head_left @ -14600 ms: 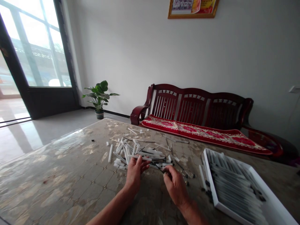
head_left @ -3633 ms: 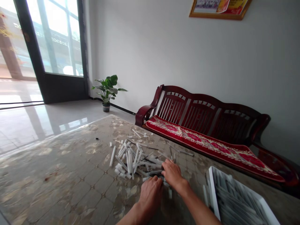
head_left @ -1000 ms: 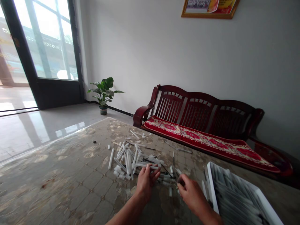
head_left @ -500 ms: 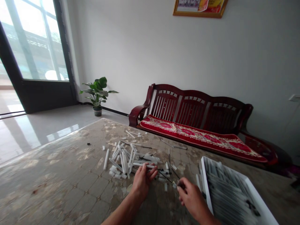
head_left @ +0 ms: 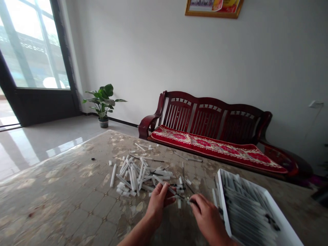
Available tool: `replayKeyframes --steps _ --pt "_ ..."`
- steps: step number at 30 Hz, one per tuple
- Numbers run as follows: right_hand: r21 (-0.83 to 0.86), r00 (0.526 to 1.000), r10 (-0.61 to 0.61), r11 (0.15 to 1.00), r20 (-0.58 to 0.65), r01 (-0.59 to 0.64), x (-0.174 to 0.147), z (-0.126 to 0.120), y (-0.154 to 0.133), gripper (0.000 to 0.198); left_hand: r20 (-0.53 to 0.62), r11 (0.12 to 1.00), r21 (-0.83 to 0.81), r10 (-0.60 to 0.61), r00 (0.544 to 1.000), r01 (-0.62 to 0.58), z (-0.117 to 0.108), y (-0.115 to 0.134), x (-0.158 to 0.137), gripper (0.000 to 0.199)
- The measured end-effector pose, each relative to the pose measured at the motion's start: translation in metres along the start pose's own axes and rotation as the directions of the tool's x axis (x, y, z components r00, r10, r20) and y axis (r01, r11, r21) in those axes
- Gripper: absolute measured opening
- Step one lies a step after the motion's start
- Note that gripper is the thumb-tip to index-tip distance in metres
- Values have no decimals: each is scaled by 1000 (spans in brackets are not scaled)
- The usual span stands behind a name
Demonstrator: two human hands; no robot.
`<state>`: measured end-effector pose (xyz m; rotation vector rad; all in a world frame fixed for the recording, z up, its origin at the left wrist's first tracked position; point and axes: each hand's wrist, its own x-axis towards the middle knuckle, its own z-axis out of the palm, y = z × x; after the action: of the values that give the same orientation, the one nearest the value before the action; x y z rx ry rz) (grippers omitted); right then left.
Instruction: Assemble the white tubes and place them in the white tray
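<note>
Since the frame half a second ago, the slender, translucent white plastic tube [head_left: 172,190] has swung from nearly level to a downward slant toward the right, and the right hand [head_left: 208,215] has come nearer the left hand [head_left: 156,201]. The left hand pinches the tube between thumb and fingers; the right hand has its fingertips closed on the near end of a thin black rod [head_left: 180,196] pointing at the tube. Blur at that spot makes it hard to tell whether the rod has entered the tube or only lines up with it.

Judging by how things lie, much is already done: the shallow, white, open box [head_left: 283,218] at the right holds rows of translucent tubes with black ends [head_left: 246,205]. Plenty seems left too, as a loose heap of white tubes [head_left: 133,176] lies just beyond the left hand on the brown, floral-patterned tabletop [head_left: 71,212], with stubby white cylinders [head_left: 124,189] at its near edge.
</note>
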<state>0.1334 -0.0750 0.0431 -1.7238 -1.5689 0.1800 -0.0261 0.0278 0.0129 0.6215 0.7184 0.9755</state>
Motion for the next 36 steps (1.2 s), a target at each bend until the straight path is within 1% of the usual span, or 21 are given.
replayKeyframes --steps 1,3,5,7,8,9,11,13,14,16,19,22,24,26,27,29,30,31,33,34,36 --pt "38 1000 19 999 7 -19 1 4 -4 13 36 1000 23 -10 999 9 2 -3 -3 35" --pt "168 991 119 977 64 -128 5 14 -9 16 90 998 11 -57 994 56 6 -7 -10 33" --pt "332 962 230 904 149 -268 11 24 -9 29 122 989 -51 -131 984 138 9 -8 -14 29" --pt "464 935 283 813 212 -351 18 30 -2 42 116 975 -115 -179 977 192 10 -6 -14 22" --pt "494 931 292 790 217 -363 22 32 2 45 91 970 -140 -187 978 199 10 -4 -13 17" --pt "488 933 300 795 199 -359 27 32 8 44 56 968 -160 -188 981 195 10 -1 -11 12" --pt "360 951 292 880 105 -310 37 30 17 33 -27 965 -200 -178 984 169 8 5 -4 6" --pt "107 975 223 969 25 -224 47 27 23 14 -85 965 -230 -151 985 128 6 10 3 10" --pt "-27 984 178 984 33 -177 52 26 24 10 -108 965 -240 -138 985 109 5 13 6 14" --pt "-236 985 124 967 123 -93 58 27 23 18 -138 962 -259 -124 983 85 3 18 11 17" --pt "-414 965 115 910 235 -8 62 32 17 26 -148 960 -270 -123 981 80 3 21 15 16" --pt "-511 961 127 859 246 17 61 35 13 31 -138 959 -271 -126 982 85 4 21 15 14" --pt "-511 966 137 859 219 -6 59 36 15 33 -137 957 -275 -131 982 89 5 20 15 14" --pt "-419 980 127 907 154 -52 56 36 18 33 -132 955 -279 -139 981 97 6 19 15 14" --pt "-328 987 121 941 103 -81 55 36 19 30 -128 954 -281 -143 981 102 7 18 15 14" --pt "-55 988 156 986 -10 -157 51 39 19 21 -119 952 -284 -149 982 110 7 16 16 14" --pt "110 978 203 974 -50 -197 50 41 17 18 -114 951 -287 -152 982 114 7 15 16 14" --pt "273 962 263 933 -70 -235 49 43 15 20 -107 950 -289 -152 983 116 6 14 16 14" --pt "520 929 367 805 -56 -286 47 49 7 31 -90 949 -292 -150 985 118 5 12 16 13" --pt "592 916 398 749 -42 -298 46 51 2 35 -82 949 -292 -147 986 117 5 11 16 13" --pt "658 904 426 690 -32 -302 46 55 -6 37 -74 949 -291 -146 987 118 4 10 15 13"
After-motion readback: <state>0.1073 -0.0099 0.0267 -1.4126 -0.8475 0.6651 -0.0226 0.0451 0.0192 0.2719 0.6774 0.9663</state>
